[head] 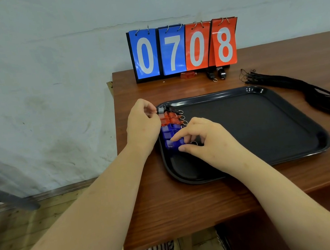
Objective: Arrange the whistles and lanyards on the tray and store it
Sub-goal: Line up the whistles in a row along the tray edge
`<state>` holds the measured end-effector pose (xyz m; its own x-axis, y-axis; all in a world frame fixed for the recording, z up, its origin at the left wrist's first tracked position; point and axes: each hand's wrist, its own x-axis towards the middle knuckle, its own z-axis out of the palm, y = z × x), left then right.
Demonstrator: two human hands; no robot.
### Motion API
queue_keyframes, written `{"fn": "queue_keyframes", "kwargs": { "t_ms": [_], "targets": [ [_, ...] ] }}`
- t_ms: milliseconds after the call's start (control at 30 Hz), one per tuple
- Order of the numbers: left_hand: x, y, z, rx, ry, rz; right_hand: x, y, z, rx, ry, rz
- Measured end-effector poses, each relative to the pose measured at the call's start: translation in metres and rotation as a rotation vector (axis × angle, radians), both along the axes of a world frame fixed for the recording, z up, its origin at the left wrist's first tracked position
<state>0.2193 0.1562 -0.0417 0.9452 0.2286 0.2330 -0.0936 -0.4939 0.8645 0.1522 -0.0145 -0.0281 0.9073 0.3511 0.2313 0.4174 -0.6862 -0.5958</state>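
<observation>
Our left grip pinches a black whistle at the far end of a row along the left edge of the tray, with red whistles next to it. Our right grip pinches the nearest blue whistle between thumb and forefinger. The lanyards lie bunched on the worktop, right of the tray.

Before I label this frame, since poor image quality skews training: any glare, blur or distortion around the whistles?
Head view: the light is soft and even, with small glare spots on the tray at its far corner; the wide-angle lens slightly bows the table edge; the whistles look a little soft, colours still readable.
</observation>
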Motion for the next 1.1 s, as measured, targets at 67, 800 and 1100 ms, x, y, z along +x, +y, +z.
{"fn": "queue_keyframes", "kwargs": {
  "t_ms": [67, 800, 1100],
  "targets": [
    [0.0, 0.0, 0.0, 0.005, 0.005, 0.005, 0.0, 0.0, 0.001, 0.002, 0.005, -0.005],
    [-0.001, 0.0, 0.005, -0.035, 0.056, 0.017, 0.152, -0.029, 0.008, -0.07, -0.138, -0.379],
    [-0.001, -0.001, 0.005, -0.027, 0.055, 0.024, 0.222, -0.014, 0.001, -0.315, 0.05, -0.382]
  ]
}}
